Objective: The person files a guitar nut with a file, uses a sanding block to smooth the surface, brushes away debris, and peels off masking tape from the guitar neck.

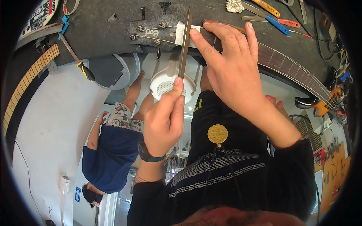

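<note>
My left hand [166,116] pinches the lower end of a long, flat metal file [184,52] between thumb and fingers. The file lies across the neck of a bass guitar [279,58], at the nut end, over pieces of white tape [180,34]. To its right rests my right hand [230,64], fingers stretched over the fretboard and strings. One of its fingertips touches the tape close beside the file. Left of the tape is the dark headstock [151,33] with several tuning posts. The orange and black bass body [324,103] shows at the far right.
Several coloured-handled tools [277,24] and crumpled foil [234,5] lie on the dark bench at the upper right. A yellow-black screwdriver [86,71] and a maple neck [30,77] are at left. Below the neck is a white perforated fixture [166,88]. A person in blue [109,158] is nearby.
</note>
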Demonstrator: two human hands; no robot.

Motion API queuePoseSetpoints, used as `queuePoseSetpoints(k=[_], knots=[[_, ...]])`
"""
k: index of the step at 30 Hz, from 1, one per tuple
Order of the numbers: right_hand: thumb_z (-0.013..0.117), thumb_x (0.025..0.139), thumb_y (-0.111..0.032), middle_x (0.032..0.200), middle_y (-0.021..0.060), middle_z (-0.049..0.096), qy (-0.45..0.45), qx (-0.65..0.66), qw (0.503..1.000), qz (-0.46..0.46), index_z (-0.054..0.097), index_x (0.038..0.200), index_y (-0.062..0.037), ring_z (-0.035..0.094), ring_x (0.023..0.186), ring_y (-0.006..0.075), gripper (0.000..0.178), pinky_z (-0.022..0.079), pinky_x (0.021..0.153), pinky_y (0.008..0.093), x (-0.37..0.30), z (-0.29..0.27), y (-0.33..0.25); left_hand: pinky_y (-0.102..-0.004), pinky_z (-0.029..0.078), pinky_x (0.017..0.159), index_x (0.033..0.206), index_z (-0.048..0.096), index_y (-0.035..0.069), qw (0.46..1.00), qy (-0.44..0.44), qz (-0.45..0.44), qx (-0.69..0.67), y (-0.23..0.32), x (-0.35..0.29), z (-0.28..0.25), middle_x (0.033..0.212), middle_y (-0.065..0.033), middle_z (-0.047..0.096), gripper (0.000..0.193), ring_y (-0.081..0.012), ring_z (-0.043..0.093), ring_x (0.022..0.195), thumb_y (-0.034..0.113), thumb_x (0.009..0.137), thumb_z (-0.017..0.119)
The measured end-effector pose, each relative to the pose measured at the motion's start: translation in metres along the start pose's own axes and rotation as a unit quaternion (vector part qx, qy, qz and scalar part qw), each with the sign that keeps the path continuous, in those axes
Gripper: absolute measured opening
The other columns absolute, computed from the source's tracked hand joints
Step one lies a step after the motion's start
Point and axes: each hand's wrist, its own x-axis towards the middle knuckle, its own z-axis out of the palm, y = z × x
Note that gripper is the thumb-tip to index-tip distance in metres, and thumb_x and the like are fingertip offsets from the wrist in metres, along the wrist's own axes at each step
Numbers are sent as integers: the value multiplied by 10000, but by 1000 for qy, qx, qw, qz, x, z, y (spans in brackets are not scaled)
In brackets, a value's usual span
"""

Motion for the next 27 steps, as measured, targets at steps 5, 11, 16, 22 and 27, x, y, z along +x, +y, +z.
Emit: queuePoseSetpoints(k=[5,11,16,22,27], knots=[[680,804,37,1417,62,576,0,4,1000,-2,625,1494,-199,572,1307,276,731,255,1268,599,4,-3,2,-302,505,620,1281,705,-13,997,-34,-72,-22,30,31,-19,895,-143,741,265,-176,676,666,-20,1023,646],[681,873,-2,1406,67,614,-26,17,1000,-7,618,1497,-206,608,1270,269,660,245,1271,611,7,-12,6,-282,522,643,1301,704,-28,996,28,-32,-80,28,35,-27,947,-148,767,299,-147,673,667,-51,1006,655],[679,869,6,1432,64,606,-26,0,999,-19,614,1503,-214,590,1294,274,675,234,1271,622,4,-9,5,-319,549,631,1350,675,-88,997,64,45,-12,-22,-14,-4,918,-184,768,405,-208,711,674,-108,946,689],[672,864,16,1456,67,592,-31,-10,999,-19,603,1522,-227,569,1317,276,706,223,1272,628,2,-6,1,-359,549,599,1379,659,-81,991,40,120,46,-45,-33,18,837,-176,733,477,-282,695,647,-117,905,702],[673,859,15,1458,68,589,-37,-17,999,-19,599,1530,-230,570,1310,276,718,221,1273,627,2,-5,2,-360,542,595,1376,661,-79,992,22,104,63,-39,-28,13,808,-155,724,457,-272,688,636,-104,921,693]])
